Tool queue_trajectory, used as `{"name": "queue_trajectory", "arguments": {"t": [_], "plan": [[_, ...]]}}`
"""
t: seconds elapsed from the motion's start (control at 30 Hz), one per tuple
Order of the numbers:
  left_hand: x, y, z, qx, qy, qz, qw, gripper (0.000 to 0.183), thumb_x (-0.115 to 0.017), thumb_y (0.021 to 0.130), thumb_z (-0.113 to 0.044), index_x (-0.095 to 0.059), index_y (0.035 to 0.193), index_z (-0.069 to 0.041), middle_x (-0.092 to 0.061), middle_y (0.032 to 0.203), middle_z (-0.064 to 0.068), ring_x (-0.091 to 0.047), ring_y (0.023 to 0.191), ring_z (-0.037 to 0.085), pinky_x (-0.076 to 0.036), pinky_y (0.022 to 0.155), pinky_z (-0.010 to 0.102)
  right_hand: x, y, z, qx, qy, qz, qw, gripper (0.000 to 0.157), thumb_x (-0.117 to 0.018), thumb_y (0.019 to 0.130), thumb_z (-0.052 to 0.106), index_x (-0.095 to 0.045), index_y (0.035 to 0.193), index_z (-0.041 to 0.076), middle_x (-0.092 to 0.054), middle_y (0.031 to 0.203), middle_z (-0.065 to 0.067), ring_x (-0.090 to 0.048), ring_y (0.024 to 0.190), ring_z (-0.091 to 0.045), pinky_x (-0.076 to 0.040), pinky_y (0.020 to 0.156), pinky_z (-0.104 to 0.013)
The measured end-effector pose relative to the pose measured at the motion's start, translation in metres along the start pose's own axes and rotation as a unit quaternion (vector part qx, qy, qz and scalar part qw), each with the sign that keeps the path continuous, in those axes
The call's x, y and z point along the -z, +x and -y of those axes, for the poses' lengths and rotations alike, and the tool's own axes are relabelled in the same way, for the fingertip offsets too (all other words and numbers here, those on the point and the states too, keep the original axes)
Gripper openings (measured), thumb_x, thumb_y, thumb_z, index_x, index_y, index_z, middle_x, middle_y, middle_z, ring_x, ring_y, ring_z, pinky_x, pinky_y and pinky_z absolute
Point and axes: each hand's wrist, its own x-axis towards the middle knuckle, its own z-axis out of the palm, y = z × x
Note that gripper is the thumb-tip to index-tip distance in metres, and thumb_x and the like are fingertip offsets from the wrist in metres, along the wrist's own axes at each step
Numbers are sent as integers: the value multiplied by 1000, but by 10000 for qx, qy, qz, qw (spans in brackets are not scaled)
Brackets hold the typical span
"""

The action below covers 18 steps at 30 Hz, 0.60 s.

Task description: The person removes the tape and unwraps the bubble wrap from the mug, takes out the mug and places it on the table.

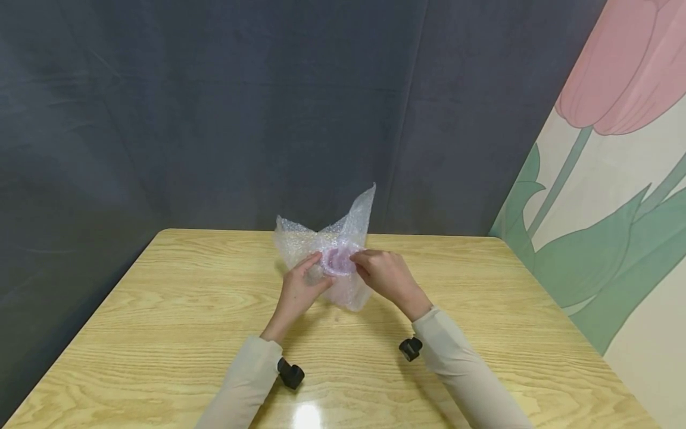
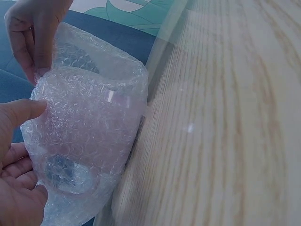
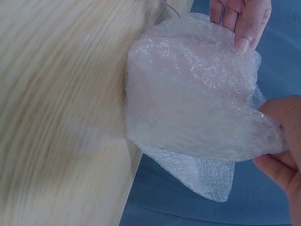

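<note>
A pinkish-purple, cup-like thing with a round opening (image 1: 339, 262) stands inside a sheet of bubble wrap (image 1: 356, 223) near the table's far edge. My left hand (image 1: 297, 294) holds its left side through the wrap, thumb and fingers apart around it. My right hand (image 1: 387, 274) pinches an edge of the wrap at the right of the opening, as the right wrist view also shows on the wrap (image 3: 188, 103). Two loose corners of the sheet stick up behind. The wrap blurs the pink thing, so its exact kind is hidden.
The wooden table (image 1: 187, 333) lies beneath both arms. A dark cloth (image 1: 268, 119) hangs behind its far edge. On the right is a wall (image 1: 616, 238) with painted tulips. Each sleeve carries a small black wrist camera (image 1: 291, 374).
</note>
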Motion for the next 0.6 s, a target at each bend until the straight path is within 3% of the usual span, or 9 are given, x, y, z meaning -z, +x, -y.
{"name": "queue_trajectory", "arguments": {"t": [0.6], "plan": [[0, 0, 1, 9, 41, 3, 10000, 61, -80, 80, -16, -55, 134, 1, -48, 142, 16, -38, 134, 33, -29, 110, 47, -5, 0, -1, -35, 257, -675, 9974, 14, -73, 78, -5, -72, 89, 3, -69, 76, -7, -65, 61, -20, -53, 49, -35]]}}
